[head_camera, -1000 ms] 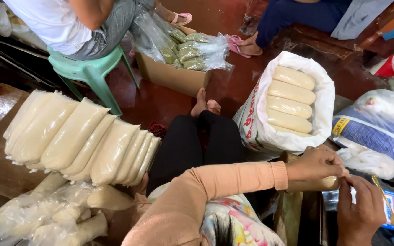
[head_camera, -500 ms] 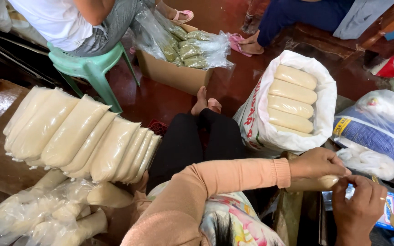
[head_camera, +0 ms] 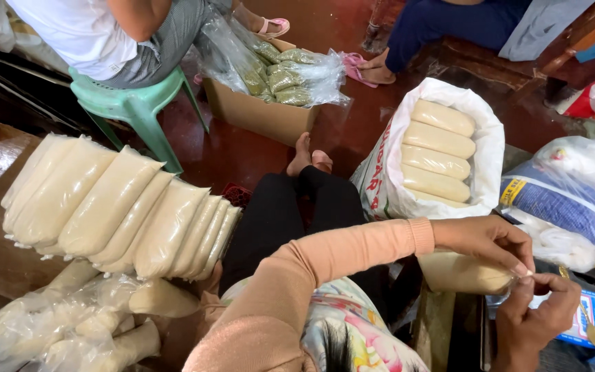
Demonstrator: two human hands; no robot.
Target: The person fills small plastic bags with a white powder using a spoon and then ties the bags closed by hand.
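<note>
Left hand and right hand both pinch the mouth of one soft, pale filled bag, right between them | just beyond the left hand, white sack holds five similar bags | well off to its left, about ten lie in a row | dark red glossy floor

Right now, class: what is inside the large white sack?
The white sack holds pale filled bags stacked flat; four show fully, a fifth's edge below. Anything deeper is covered by them and the sack's wall.
</note>
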